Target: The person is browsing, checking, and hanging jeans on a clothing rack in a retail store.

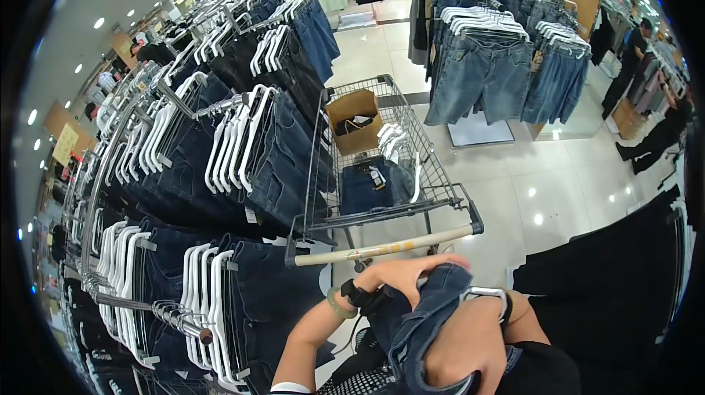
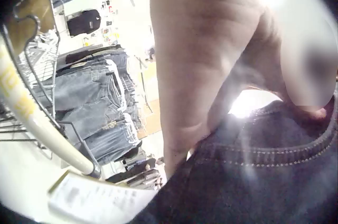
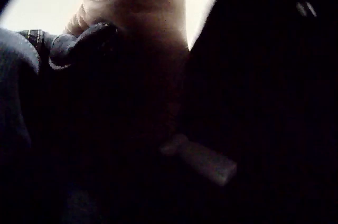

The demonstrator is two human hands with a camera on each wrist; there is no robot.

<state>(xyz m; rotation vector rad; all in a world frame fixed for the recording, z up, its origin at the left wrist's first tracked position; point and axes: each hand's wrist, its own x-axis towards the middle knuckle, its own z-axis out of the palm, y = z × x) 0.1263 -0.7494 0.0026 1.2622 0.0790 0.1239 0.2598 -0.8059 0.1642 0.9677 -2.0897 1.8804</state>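
Note:
A pair of dark blue jeans (image 1: 422, 325) is bunched in front of the person's body. The left hand (image 1: 402, 277) grips the waistband from the far side, a black strap round its wrist. In the left wrist view, its thumb and fingers hold the stitched waistband (image 2: 264, 155), and a printed paper tag (image 2: 100, 200) shows beside the denim. Nearer the body, the right hand (image 1: 470, 342) has its fingers curled over the jeans' edge. The right wrist view is mostly dark, with the hand (image 3: 134, 15) at the top, denim (image 3: 18, 57) at left and a pale strip (image 3: 206, 163) low down.
A wire shopping cart (image 1: 382, 248) stands just ahead, holding a cardboard box (image 1: 352, 119), folded jeans (image 1: 363, 189) and white hangers (image 1: 393, 138). Racks of jeans (image 1: 279, 145) line the left side; denim shorts (image 1: 481, 75) hang ahead right. Black garments (image 1: 602, 277) hang close at right.

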